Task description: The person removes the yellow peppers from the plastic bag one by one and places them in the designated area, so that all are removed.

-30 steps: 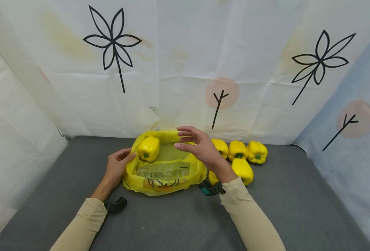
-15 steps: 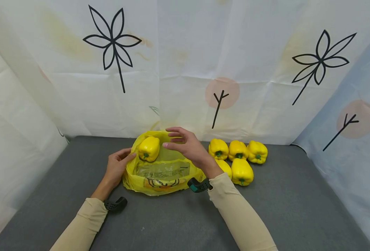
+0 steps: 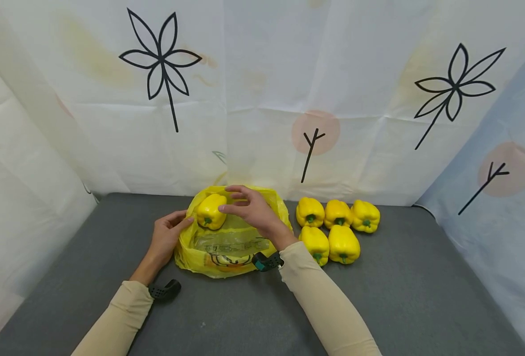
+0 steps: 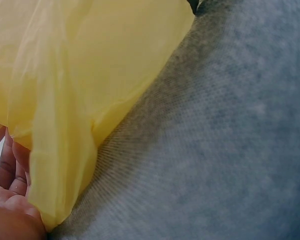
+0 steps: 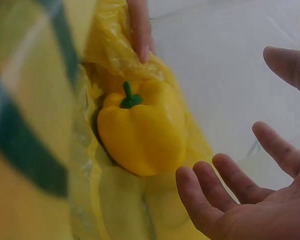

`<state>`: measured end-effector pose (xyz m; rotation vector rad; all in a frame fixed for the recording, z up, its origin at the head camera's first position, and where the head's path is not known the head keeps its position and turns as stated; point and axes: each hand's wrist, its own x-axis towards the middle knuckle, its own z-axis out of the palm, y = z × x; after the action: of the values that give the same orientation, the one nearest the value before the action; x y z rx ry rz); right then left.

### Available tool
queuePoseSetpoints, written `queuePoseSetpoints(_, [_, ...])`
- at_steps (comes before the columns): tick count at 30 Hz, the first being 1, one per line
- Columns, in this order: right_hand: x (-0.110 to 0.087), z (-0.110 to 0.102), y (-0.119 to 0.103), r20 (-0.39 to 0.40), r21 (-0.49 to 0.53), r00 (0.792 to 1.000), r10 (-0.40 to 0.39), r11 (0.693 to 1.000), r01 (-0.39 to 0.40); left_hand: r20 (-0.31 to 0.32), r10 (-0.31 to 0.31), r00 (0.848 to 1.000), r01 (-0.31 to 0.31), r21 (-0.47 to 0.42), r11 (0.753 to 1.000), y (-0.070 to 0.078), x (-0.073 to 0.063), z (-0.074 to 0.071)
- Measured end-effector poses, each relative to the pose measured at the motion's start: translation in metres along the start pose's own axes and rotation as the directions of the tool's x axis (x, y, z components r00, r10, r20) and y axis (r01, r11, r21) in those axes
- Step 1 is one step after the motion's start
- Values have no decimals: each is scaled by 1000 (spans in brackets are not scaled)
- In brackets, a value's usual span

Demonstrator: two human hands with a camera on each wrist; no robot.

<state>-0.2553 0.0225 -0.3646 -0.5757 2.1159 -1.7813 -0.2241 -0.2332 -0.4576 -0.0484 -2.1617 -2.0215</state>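
Observation:
A yellow plastic bag (image 3: 195, 263) lies on the table with its mouth spread wide. Inside it, at the left, rests a yellow bell pepper (image 3: 209, 211) with a green stem. My left hand (image 3: 166, 240) pinches the bag's left rim, thumb over the edge; in the left wrist view part of this hand (image 4: 12, 205) shows beside the hanging plastic. Over the bag's mouth is my right hand (image 3: 254, 211), holding nothing. The right wrist view shows its fingers (image 5: 190, 192) spread and slightly bent, near the pepper (image 5: 142, 130); contact cannot be made out.
Several more yellow bell peppers stand in two rows right of the bag, among them a front one (image 3: 344, 244) and a back one (image 3: 365, 216). The grey table (image 3: 226, 316) meets a printed fabric backdrop (image 3: 262, 99) behind the bag.
My right hand has moved left across the bag's mouth to near the pepper inside, uncovering the peppers on the right. The left hand, the bag and the peppers have stayed put.

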Motion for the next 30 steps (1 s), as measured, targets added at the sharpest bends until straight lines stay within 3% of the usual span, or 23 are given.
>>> queuePoseSetpoints(11, [17, 16, 11, -37, 24, 997, 70, 997, -69, -8, 8, 1000, -8, -25, 1000, 1, 0, 1])
queuePoseSetpoints(30, [32, 23, 27, -95, 7, 985, 146, 989, -146, -1, -3, 1000, 3, -29, 1000, 1, -1, 1])
